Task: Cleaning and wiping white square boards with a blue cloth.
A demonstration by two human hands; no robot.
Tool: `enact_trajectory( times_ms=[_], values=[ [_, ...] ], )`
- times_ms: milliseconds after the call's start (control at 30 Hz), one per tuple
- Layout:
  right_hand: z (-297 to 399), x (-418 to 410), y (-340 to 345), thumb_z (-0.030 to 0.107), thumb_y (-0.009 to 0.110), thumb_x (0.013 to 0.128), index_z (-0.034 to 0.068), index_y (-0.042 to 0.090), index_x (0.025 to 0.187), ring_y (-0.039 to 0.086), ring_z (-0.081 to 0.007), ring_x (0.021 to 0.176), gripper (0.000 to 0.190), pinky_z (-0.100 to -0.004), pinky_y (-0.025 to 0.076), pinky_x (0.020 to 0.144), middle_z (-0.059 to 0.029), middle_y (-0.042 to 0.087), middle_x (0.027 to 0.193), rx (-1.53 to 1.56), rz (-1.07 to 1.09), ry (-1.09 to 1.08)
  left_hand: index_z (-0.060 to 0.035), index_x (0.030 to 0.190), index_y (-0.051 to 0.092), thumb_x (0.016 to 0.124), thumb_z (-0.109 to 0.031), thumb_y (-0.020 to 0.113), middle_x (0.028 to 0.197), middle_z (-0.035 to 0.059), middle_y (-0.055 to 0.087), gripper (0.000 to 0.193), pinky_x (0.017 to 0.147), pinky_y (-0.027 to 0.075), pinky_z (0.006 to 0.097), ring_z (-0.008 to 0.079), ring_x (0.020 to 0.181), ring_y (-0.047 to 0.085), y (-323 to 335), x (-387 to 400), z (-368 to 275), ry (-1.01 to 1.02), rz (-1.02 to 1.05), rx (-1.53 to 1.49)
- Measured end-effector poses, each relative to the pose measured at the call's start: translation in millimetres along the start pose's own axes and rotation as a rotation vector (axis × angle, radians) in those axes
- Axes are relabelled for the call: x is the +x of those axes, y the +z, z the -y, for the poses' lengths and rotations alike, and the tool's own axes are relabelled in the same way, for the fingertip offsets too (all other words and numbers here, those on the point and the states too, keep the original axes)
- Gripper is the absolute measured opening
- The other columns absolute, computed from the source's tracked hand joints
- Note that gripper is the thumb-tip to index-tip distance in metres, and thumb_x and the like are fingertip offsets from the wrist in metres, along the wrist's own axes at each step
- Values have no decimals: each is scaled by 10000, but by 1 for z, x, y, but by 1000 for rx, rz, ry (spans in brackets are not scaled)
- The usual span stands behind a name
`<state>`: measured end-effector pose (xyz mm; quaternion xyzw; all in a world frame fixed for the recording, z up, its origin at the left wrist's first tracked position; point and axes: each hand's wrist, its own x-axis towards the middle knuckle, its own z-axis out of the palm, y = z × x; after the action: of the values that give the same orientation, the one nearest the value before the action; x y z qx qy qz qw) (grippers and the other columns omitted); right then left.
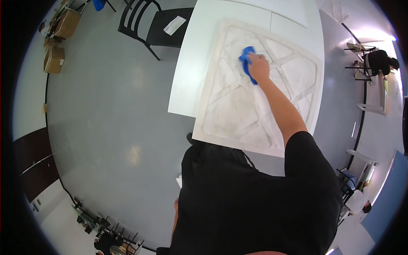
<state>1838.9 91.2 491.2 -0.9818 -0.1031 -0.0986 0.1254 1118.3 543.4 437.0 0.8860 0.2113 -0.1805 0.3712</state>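
A large pale panel (232,108) with rounded corners and raised crossing ribs lies on a white table (188,86), its near edge close to my body and jutting past the table's left part. On the panel's upper middle, my right hand (259,66) presses a crumpled blue cloth (248,60), fingers bent over it. Greyish smudges mark the panel's surface. My left arm hangs down at my side, with only a strip of it showing beside my black shirt; the left hand itself cannot be made out.
Left of the table stands a black chair (169,27) with a white paper-like item (174,25) on its seat. Cardboard boxes (54,60) are by the far left wall. Other people sit at the right edge and lower left, away from my hands.
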Motion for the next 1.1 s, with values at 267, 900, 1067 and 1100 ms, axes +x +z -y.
enact_trajectory(
  times_ms=[267,900,1067,1100],
  values=[
    [109,-51,0,109,604,769,154,688,1003,539,-254,1057,253,-391,453,879,13,607,1201,107,128,-84,-44,980,624,941,-336,394,839,191,630,373,662,454,433,317,766,614,-18,56,-20,-358,126,-200],
    [108,-194,-22,79,605,765,122,670,1074,569,-284,1014,319,-371,443,911,-74,621,1191,41,79,120,13,1038,601,887,-242,504,818,82,647,312,527,471,278,160,665,624,-19,115,53,-189,72,-427],
    [119,-215,-50,119,594,822,78,656,1074,575,-317,1003,262,-380,443,909,-105,634,1149,77,74,336,33,974,609,884,-206,533,859,109,641,266,592,507,280,176,713,624,-29,189,33,-421,113,-654],
    [126,-220,-59,132,589,839,66,653,1072,574,-326,1006,251,-383,443,908,-116,630,1152,114,108,359,50,990,616,864,-192,548,883,113,642,280,641,521,288,177,757,626,-30,212,11,-417,110,-636]
  ],
)
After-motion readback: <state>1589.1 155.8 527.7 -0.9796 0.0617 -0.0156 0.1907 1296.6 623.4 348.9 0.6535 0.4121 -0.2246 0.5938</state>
